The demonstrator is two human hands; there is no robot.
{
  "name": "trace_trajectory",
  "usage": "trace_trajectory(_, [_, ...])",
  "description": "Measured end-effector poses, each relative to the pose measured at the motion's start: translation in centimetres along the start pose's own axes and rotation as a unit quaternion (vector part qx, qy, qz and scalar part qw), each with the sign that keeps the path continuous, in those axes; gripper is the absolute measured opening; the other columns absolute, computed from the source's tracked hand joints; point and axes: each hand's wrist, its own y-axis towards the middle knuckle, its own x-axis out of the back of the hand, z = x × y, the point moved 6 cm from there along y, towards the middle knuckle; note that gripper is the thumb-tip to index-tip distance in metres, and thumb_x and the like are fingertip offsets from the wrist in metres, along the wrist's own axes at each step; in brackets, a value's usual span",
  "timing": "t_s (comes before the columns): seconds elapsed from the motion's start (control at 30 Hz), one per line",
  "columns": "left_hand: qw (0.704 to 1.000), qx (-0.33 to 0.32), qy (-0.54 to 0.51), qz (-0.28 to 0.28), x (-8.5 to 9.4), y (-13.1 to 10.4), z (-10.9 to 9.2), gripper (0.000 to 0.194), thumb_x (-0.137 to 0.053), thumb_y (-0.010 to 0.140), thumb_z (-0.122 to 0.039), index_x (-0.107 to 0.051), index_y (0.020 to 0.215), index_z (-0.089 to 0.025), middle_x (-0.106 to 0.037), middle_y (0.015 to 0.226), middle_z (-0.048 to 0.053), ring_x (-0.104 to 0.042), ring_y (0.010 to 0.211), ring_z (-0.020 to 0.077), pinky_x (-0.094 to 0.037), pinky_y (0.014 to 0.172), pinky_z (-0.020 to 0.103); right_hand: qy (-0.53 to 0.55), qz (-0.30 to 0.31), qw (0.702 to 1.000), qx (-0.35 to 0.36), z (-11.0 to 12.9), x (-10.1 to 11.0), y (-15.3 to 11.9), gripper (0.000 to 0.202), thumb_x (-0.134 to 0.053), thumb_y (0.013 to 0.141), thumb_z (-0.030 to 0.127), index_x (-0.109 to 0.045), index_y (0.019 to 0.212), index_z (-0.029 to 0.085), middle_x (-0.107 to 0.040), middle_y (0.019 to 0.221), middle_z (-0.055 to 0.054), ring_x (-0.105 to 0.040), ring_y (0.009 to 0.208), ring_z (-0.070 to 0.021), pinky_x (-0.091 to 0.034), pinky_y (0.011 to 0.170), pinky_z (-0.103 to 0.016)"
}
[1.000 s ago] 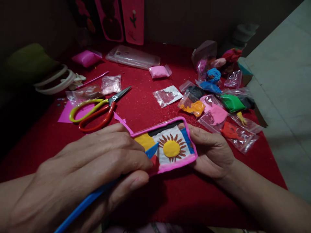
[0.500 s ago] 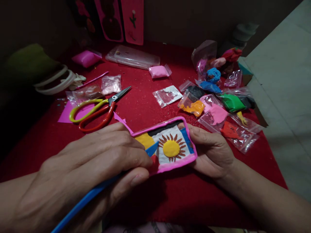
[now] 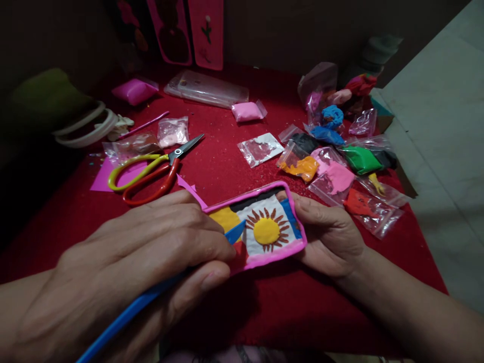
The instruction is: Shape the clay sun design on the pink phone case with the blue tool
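Observation:
My left hand (image 3: 151,252) is closed round a blue plastic clay modelling tool (image 3: 124,315), whose handle runs down to the lower left. The tool's pointed tip rests at the left edge of a brown ring of petals. These surround a yellow clay disc (image 3: 266,231) on a white patch of the clay-covered phone case (image 3: 278,259). Pink clay rims the case, with yellow, black, blue and red patches beside the white one. My right hand (image 3: 330,234) grips the case's right end, thumb at the edge and fingers partly hidden beneath. The case's left part is hidden behind my left hand.
Scissors (image 3: 161,171) with yellow and red handles lie beyond my left hand. Several bags of coloured clay, including an orange one (image 3: 302,168), crowd the right side. A clear phone case (image 3: 206,88) lies farther back on the red tabletop (image 3: 215,146).
The blue tool and my left fingers have shifted very slightly; the tip stays by the left petals. My right hand and the case hold still.

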Motion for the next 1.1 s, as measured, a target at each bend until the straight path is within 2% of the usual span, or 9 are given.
trace_trajectory(0.27, [1.0, -0.004, -0.001, 0.008, -0.1, -0.2, -0.1, 0.021, -0.04, 0.101, -0.032, -0.061, 0.099, -0.031, -0.072, 0.088, -0.004, -0.066, 0.089, 0.0149, -0.044, 0.101, 0.031, 0.016, -0.004, 1.0, -0.004, -0.1, 0.1, -0.1, 0.019, -0.08, 0.061, 0.019, -0.07, 0.077, 0.021, -0.069, 0.076, 0.001, -0.063, 0.078, -0.0155, -0.046, 0.099, -0.034])
trace_trajectory(0.53, [0.998, 0.058, -0.01, -0.009, 0.1, -0.8, 0.1, 0.021, -0.045, 0.099, -0.038, -0.065, 0.098, -0.034, -0.073, 0.089, -0.004, -0.067, 0.09, 0.0179, -0.044, 0.103, 0.034, 0.034, 0.001, 0.999, -0.006, -0.2, 0.2, 0.1, 0.021, -0.081, 0.059, 0.017, -0.07, 0.077, 0.019, -0.069, 0.077, 0.002, -0.061, 0.074, -0.0125, -0.047, 0.096, -0.031])
trace_trajectory(0.83, [1.0, 0.007, -0.022, -0.001, -0.1, -0.4, 0.1, 0.019, -0.046, 0.099, -0.033, -0.064, 0.101, -0.028, -0.072, 0.089, -0.002, -0.065, 0.09, 0.0158, -0.045, 0.098, 0.032, 0.039, -0.01, 0.999, -0.002, -0.1, 0.2, 0.1, 0.02, -0.079, 0.059, 0.015, -0.07, 0.075, 0.02, -0.068, 0.076, 0.003, -0.061, 0.072, -0.013, -0.044, 0.103, -0.035])
trace_trajectory(1.0, [0.997, -0.01, -0.002, -0.073, 0.3, -1.8, -0.4, 0.027, -0.052, 0.093, -0.048, -0.069, 0.095, -0.027, -0.072, 0.077, 0.002, -0.067, 0.081, 0.0238, -0.057, 0.075, 0.037, 0.033, -0.004, 0.999, 0.004, -0.1, 0.2, 0.2, 0.016, -0.076, 0.062, 0.016, -0.07, 0.075, 0.022, -0.069, 0.075, 0.002, -0.063, 0.073, -0.0146, -0.041, 0.108, -0.04])
trace_trajectory(1.1, [0.996, -0.021, 0.003, -0.086, 0.1, -2.6, -0.9, 0.029, -0.053, 0.09, -0.052, -0.07, 0.094, -0.029, -0.071, 0.075, 0.003, -0.067, 0.079, 0.025, -0.058, 0.071, 0.038, 0.016, 0.006, 1.0, 0.007, 0.0, 0.1, 0.2, 0.015, -0.074, 0.064, 0.017, -0.071, 0.077, 0.021, -0.07, 0.077, 0.002, -0.065, 0.077, -0.0163, -0.04, 0.109, -0.041])
